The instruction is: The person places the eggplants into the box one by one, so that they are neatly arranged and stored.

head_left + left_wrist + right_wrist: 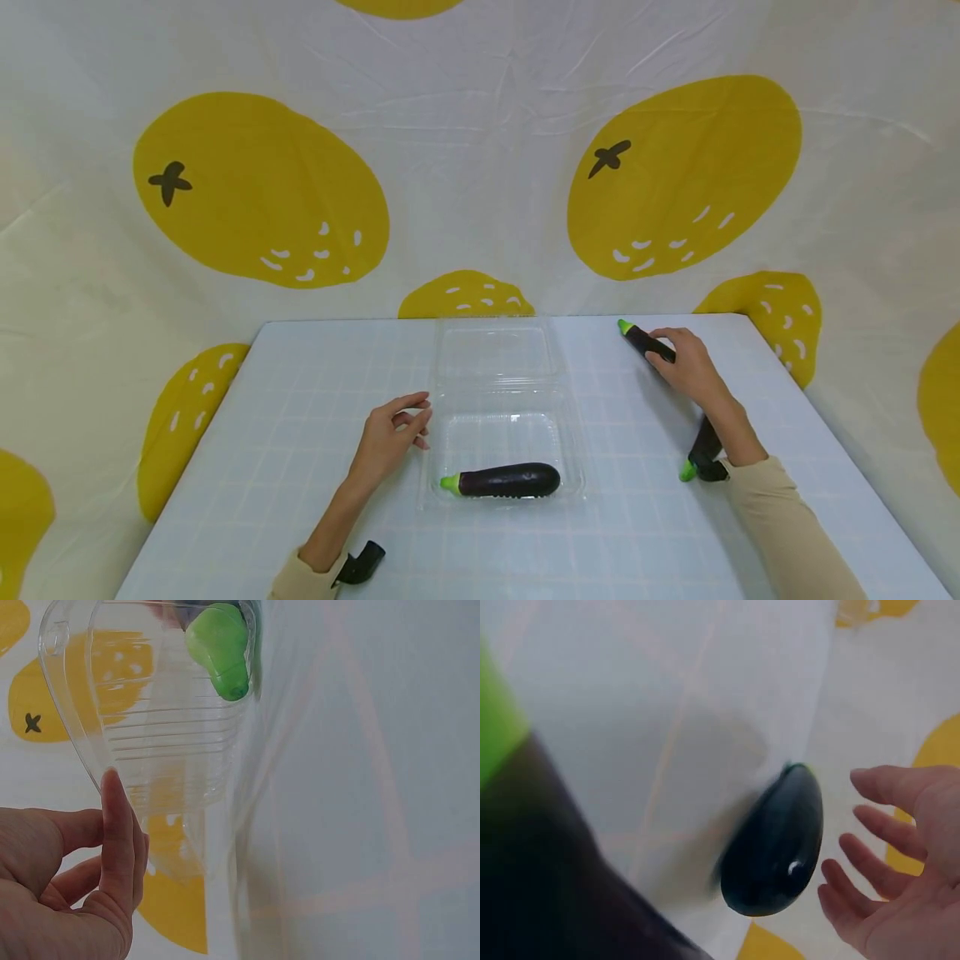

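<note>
A clear plastic clamshell box [498, 446] lies unfolded in the middle of the table. Inside its near half rests an eggplant [512, 481] with a green stem end pointing left. My left hand [388, 437] is at the box's left edge, a fingertip [112, 784] at the rim and the fingers loosely bent, with nothing held. At the back right, my right hand [686, 367] reaches beside a second eggplant [647, 340]. In the right wrist view its fingers [877, 862] are spread, with a gap between them and that eggplant [776, 844].
A third eggplant [703, 446] lies partly hidden below my right forearm. The box's lid half [495, 350] reaches the table's back edge. A white cloth with yellow fruit prints [262, 192] hangs behind the pale checked table [315, 358].
</note>
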Demonstrator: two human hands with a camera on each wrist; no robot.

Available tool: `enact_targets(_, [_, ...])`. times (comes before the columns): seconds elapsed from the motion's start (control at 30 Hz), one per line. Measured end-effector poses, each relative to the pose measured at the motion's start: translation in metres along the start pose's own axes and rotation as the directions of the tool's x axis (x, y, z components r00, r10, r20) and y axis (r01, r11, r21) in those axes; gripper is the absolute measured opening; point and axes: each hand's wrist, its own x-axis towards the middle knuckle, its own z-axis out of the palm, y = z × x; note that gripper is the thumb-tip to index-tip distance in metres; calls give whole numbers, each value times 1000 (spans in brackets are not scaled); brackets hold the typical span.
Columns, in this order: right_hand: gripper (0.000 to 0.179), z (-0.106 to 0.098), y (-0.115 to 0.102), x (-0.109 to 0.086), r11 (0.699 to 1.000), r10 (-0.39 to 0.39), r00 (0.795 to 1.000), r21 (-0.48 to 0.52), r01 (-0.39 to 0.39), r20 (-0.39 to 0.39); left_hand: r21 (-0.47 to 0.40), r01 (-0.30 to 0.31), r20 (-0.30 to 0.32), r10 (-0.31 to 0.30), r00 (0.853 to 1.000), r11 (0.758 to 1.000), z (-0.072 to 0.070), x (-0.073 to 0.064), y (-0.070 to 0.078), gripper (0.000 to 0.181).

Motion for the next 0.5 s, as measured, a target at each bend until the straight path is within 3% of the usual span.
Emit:
enact_targets(0.3, [51, -5, 2, 0, 990, 138, 977, -62, -130, 162, 7, 1, 3, -1, 1000, 1000, 0, 0, 2, 38])
enact_targets(0.5, [54, -6, 3, 1, 979, 197, 956, -93, -181, 215, 6, -4, 5, 4, 1000, 1000, 0, -1, 2, 38])
